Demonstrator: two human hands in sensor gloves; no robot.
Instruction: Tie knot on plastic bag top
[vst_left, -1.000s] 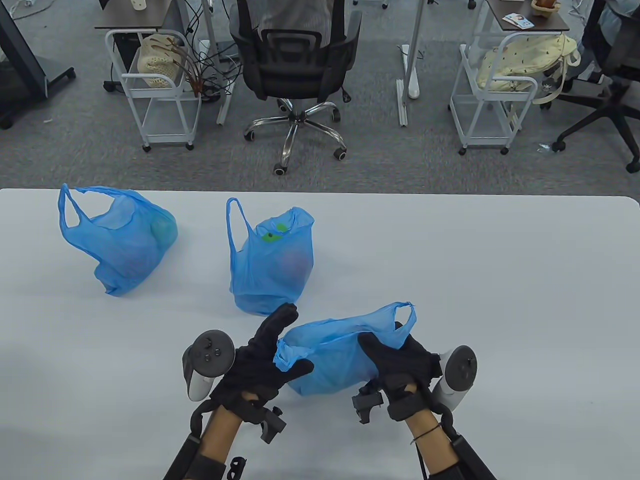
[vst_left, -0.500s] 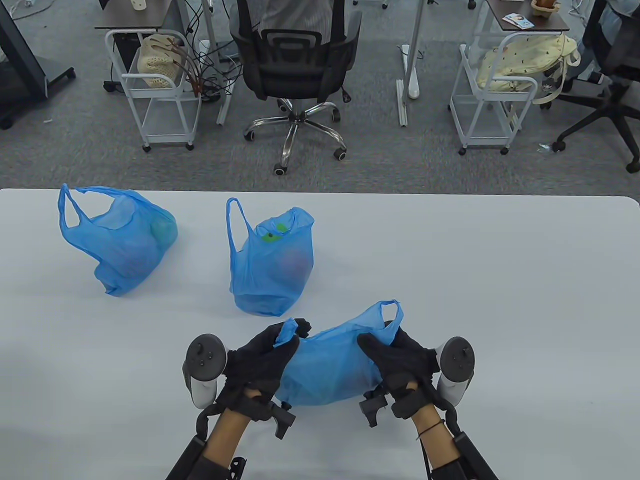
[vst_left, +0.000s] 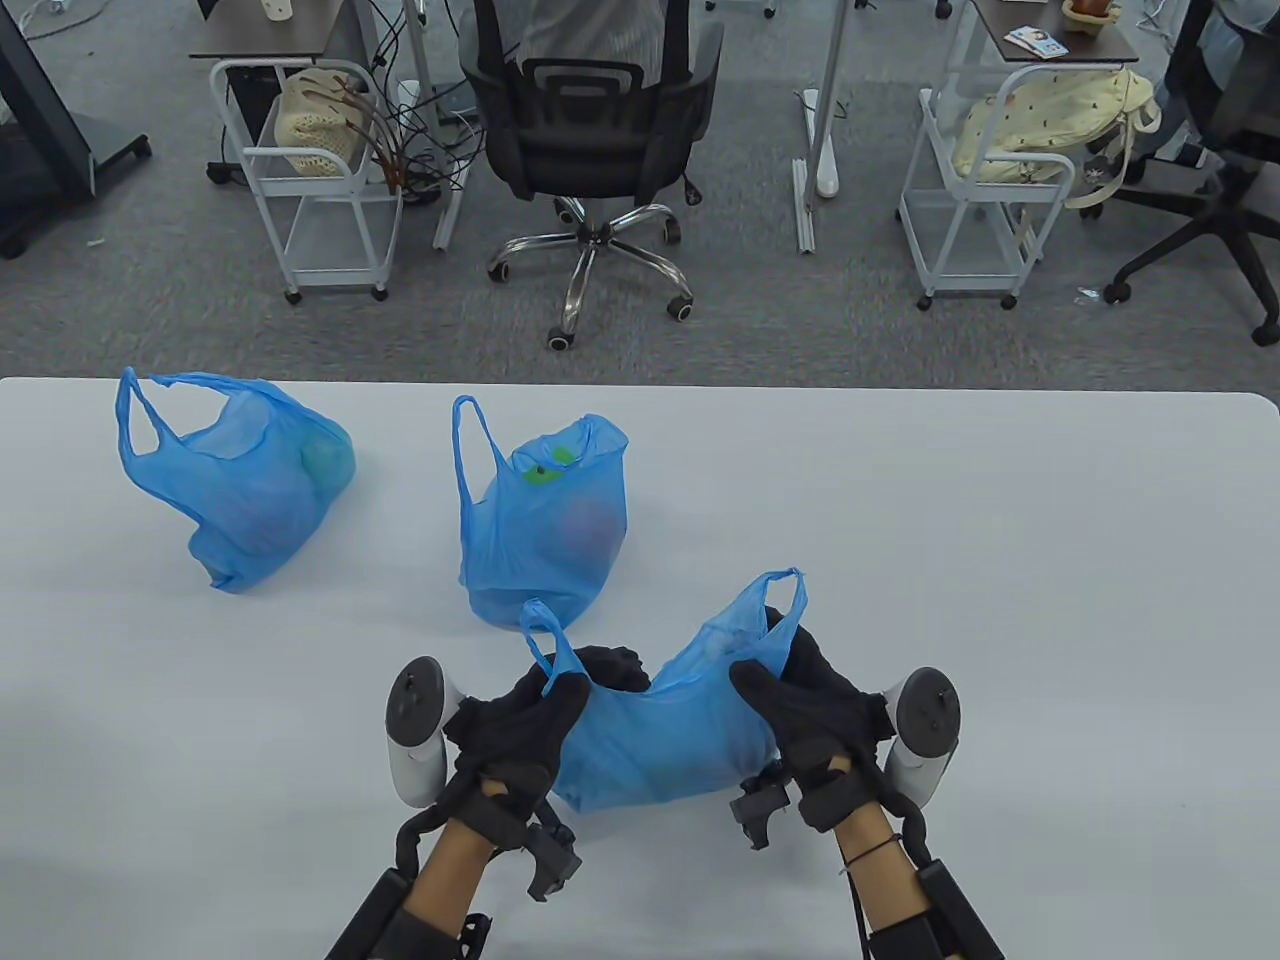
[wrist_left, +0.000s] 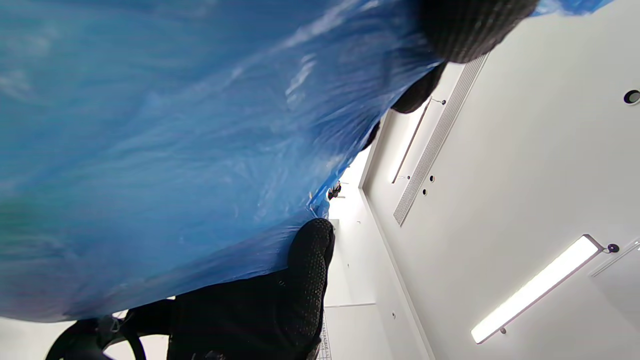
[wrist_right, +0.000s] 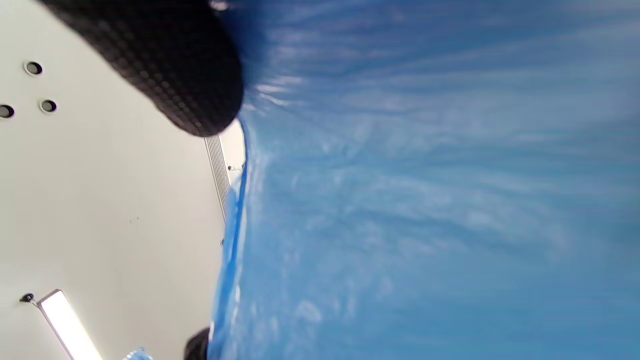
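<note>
Hands in black sensor gloves work at the near edge of a white table (vst_left: 950, 520), holding a blue plastic bag (vst_left: 660, 735) between them. The bag sits close to the near edge, roughly at the middle of its length. The left hand (vst_left: 525, 725) is clamped on the bag's left handle (vst_left: 545, 640), which stands up as a thin loop above the knuckles. The right hand (vst_left: 815, 715) is clamped on the bag's right top corner, with the right handle (vst_left: 785, 600) rising above it. The top of the bag sags in a shallow curve between the two grips.

Two more blue bags stand farther back on the left half of the table. The middle bag (vst_left: 545, 520) is just beyond the left hand, its lower edge near the raised left handle. The far-left bag (vst_left: 240, 480) sits near the far left corner, well apart from the hands. The whole right half of the table is bare, and a strip of bare table lies to the left of the left hand.

From the wrist views, blue plastic (wrist_left: 165, 150) fills most of each picture, with dark fingertips (wrist_right: 185, 75) pressed on it.

Compared with half a second ago, the left handle has been pulled upright and shows as an open loop. The right handle stands higher, and the bag top is stretched wider between the hands.
</note>
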